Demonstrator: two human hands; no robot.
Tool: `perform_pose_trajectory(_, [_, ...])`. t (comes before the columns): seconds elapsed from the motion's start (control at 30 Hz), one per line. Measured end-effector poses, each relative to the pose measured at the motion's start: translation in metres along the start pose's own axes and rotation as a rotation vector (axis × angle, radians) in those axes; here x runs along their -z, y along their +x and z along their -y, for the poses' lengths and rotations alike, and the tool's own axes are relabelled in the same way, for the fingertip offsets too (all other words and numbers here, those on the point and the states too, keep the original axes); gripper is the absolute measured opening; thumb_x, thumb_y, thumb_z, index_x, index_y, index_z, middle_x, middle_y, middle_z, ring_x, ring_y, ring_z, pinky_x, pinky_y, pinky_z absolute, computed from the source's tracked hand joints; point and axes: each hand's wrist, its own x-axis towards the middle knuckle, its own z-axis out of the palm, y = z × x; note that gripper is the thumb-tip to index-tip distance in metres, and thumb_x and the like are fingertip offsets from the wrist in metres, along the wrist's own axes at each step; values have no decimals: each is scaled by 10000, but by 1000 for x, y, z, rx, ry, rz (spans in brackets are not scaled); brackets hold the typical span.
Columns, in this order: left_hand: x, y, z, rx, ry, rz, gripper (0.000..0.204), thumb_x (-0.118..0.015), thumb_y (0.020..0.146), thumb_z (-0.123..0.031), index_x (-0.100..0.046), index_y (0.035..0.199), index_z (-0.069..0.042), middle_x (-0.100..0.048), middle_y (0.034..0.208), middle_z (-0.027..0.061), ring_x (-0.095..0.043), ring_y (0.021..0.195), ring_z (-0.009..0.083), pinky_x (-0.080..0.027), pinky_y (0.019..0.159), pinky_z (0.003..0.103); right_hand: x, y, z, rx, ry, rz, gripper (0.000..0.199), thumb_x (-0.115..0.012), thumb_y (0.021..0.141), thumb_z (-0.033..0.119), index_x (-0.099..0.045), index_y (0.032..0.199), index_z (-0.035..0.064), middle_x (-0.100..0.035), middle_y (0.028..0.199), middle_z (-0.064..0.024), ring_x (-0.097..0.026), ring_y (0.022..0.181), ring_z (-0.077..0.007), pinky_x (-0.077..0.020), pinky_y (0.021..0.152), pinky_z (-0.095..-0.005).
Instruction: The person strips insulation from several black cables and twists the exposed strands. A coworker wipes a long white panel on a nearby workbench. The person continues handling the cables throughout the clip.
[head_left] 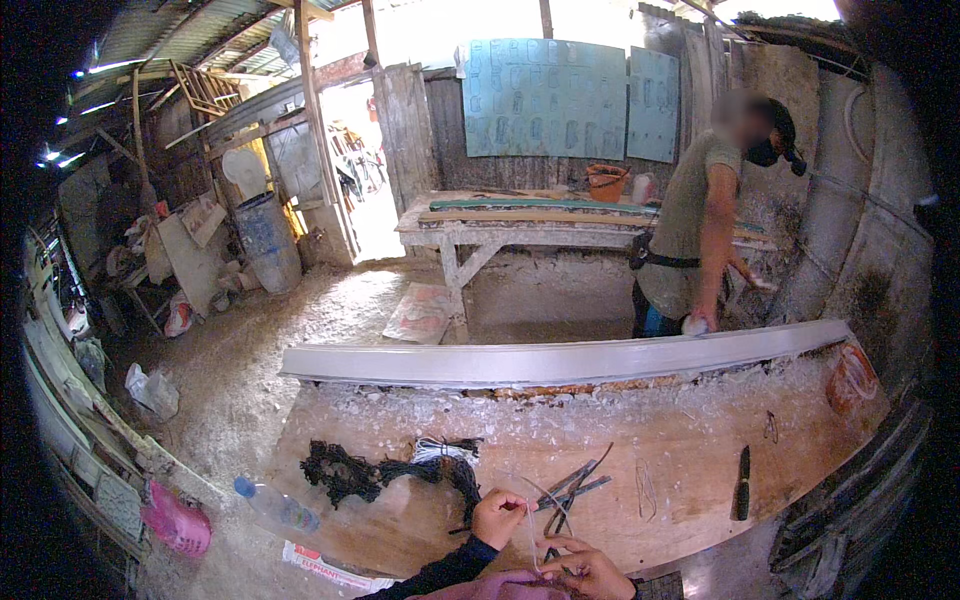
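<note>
With clock directions taken from the left fingertips, the table [690,425] is stretching broadly from nine round to three o'clock, and the white bar [560,365] is running along its far edge at twelve. A co-worker [688,190] is standing beyond the bar at one o'clock, leaning over it with one arm reaching down. Black bundles [338,473] are lying in a tangle at nine o'clock, and a clear bottle [278,504] is resting on its side farther out that way. The left hand [500,518] is pinching, thumb against finger, the upper end of a pale strand [532,535]; the right hand [588,568], at about four o'clock, is sitting lower with its fingers bent around the strand's lower end, though I cannot tell whether they are closing firmly on it. A dark knife [742,483] is lying well apart at three o'clock, its length pointing twelve to six. Black strips [580,488] are crossing one another just beside the left fingers at two to three o'clock. The strand itself is hanging between both hands, its long axis running nearly twelve to six, dropping from the left fingertips toward six, its top nearer the left hand and its bottom nearer the right.
</note>
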Motion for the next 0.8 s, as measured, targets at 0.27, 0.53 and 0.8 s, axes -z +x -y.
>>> perform_pose_trajectory(0.27, [-14,-14,-5,-87,91,337,122,-633,674,3,-642,778,-59,-591,768,62,-567,715,191,-448,639,268,12,-13,-8,-276,210,-172,118,-602,712,21,-629,823,48,-576,929,-85,-514,956,-204,-395,796,-295])
perform_pose_trajectory(0.53, [-35,-30,-3,-212,-357,1157,77,-596,781,-102,-615,829,-45,-536,797,43,-530,803,157,-416,715,287,22,-8,-48,-143,-598,-888,154,-623,621,-47,-481,631,12,-491,677,-74,-506,723,-203,-423,632,-323])
perform_pose_trajectory(0.8, [-20,-15,-4,-151,-211,803,140,-685,727,-170,-650,822,-73,-533,781,29,-520,749,149,-409,667,264,30,-10,-52,-77,-475,-976,146,-624,632,-65,-584,735,30,-528,889,-113,-507,897,-242,-406,796,-332])
